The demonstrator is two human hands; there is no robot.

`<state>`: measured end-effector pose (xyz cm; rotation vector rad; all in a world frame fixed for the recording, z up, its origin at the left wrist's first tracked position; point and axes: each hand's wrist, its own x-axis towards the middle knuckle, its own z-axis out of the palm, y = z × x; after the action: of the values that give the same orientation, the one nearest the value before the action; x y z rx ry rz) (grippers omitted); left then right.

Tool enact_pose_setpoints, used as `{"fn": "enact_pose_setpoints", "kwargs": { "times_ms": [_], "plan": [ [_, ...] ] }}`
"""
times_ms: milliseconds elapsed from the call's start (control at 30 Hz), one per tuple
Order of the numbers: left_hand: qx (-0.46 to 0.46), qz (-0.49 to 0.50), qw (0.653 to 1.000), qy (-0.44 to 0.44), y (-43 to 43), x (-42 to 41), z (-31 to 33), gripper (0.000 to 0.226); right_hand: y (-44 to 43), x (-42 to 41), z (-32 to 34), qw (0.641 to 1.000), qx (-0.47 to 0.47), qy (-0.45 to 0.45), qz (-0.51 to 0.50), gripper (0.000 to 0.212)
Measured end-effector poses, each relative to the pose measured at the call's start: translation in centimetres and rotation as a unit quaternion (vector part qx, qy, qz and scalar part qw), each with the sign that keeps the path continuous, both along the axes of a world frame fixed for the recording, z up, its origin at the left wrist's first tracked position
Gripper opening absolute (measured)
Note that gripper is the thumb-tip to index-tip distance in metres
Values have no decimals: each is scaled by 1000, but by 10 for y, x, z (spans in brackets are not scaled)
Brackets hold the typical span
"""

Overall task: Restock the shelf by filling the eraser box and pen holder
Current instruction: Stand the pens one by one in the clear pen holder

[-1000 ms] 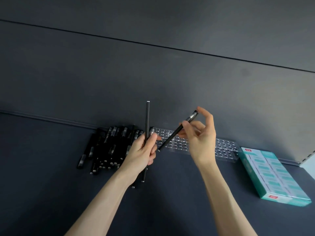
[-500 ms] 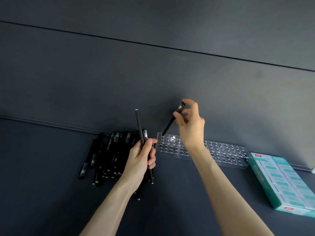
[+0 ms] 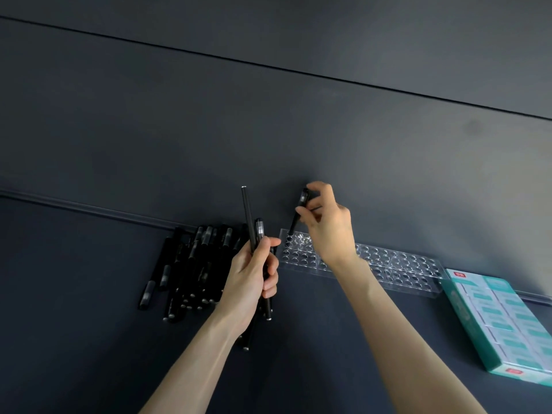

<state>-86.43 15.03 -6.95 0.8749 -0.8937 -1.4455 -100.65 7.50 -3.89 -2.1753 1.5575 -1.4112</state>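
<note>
Backdrop: dark grey shelf [image 3: 74,294], with a dark grey back panel [image 3: 268,130] rising behind it.
Left grip: my left grip [image 3: 254,282] is curled round a small bundle of slim black pens [image 3: 248,216], held upright; one sticks out toward 12 o'clock above the rest.
Right grip: my right grip [image 3: 325,228] pinches a single black pen [image 3: 301,204] near its upper end, its top tilted toward 1 o'clock.
Pen tip: its lower end meets the far left corner of the clear plastic pen holder with rows of round holes [image 3: 403,270]; I cannot tell whether it sits in a hole.
Pen holder: lies along the back panel, at 3 o'clock from my left grip.
Loose pens: a heap of black pens with clear sections [image 3: 191,261] lies flat at 9 o'clock from my left grip.
Eraser box: the teal-and-white cardboard eraser box [image 3: 501,318] lies flat at 4 o'clock from the holder's right end, near it, with rows of wrapped erasers showing.
</note>
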Motion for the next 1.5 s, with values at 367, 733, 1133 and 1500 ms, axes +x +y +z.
{"fn": "enact_pose_setpoints", "kwargs": {
  "times_ms": [367, 733, 1133, 1500],
  "plan": [
    [-21, -65, 997, -38, 6, -1, 0, 28, 15, -6, 1, 999, 22, -27, -20, 32],
    [-42, -158, 981, -107, 12, -8, 0, 26, 71, -17, 12, 920, 140, -350, 105, 15],
    [-35, -39, 990, -128, 12, -12, 1, 23, 64, -14, 20, 912, 93, -392, 73, 33],
    [-3, 65, 995, -70, 5, -7, -1, 27, 13, -15, 22, 982, -42, -184, -22, 34]
  ]
}}
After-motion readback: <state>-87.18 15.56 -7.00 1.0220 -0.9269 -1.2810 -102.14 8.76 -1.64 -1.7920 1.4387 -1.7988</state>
